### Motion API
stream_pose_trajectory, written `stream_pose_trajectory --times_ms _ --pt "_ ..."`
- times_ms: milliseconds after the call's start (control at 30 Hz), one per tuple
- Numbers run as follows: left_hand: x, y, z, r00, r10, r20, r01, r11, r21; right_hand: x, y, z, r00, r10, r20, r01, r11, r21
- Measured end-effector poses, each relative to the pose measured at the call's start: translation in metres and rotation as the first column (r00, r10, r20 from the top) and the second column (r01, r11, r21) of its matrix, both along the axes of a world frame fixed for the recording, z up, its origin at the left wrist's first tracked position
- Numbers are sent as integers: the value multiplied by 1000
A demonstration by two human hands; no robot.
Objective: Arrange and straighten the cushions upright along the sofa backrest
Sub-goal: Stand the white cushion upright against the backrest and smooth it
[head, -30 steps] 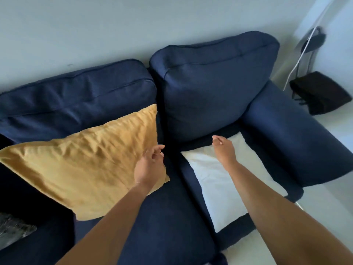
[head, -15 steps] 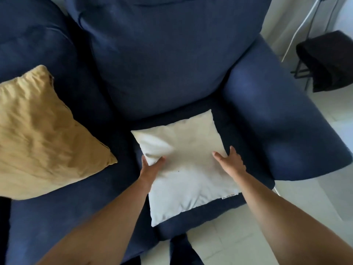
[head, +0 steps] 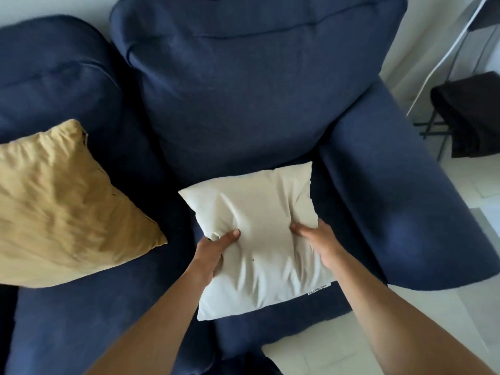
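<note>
A white cushion [head: 259, 234] lies on the right seat of the navy sofa [head: 243, 98], its far edge raised a little toward the backrest. My left hand [head: 216, 253] grips its left side, thumb pressed into the top. Gripping the right side is my right hand [head: 316, 239], and the fabric bunches between both hands. A mustard yellow cushion [head: 62, 204] leans against the left backrest, tilted, with a corner pointing right.
The sofa's right armrest [head: 400, 201] runs beside the white cushion. Beyond it stand a black stool with dark cloth [head: 470, 115] and a white pole [head: 443, 58]. Pale floor tiles [head: 338, 347] show below the seat's front edge.
Both hands left the yellow cushion and the seat, moved onto the white cushion and closed on its sides. Its far edge has lifted and the fabric has creased.
</note>
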State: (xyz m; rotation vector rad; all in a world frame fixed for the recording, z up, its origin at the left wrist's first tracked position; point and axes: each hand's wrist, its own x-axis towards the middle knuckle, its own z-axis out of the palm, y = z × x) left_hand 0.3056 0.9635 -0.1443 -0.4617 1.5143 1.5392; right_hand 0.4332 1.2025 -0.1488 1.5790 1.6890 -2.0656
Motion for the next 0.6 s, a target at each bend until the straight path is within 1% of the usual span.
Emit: stream_pose_trajectory --times_ms 167,200,267,333,433,533,600 --pt "-29 2 33 974 30 -227 -22 999 35 -38 11 51 993 59 -103 -46 992 119" --pt "-38 4 38 961 42 -275 -37 999 20 -49 15 59 990 63 -127 -46 989 138" --pt "-55 8 43 931 83 -356 -94 995 -16 -71 21 67 986 67 -155 -40 984 171" --pt "-71 14 37 903 117 -413 -121 993 15 -89 28 67 985 75 -156 -41 976 213" --pt "-82 21 22 897 87 -433 -87 996 21 -105 37 57 986 135 -94 -110 968 226" --pt "-89 22 8 905 119 -408 -153 987 -53 -120 48 45 977 212 15 -210 950 229" --pt "-97 22 11 902 163 -401 -215 972 -89 -131 53 46 970 242 15 -236 927 290"
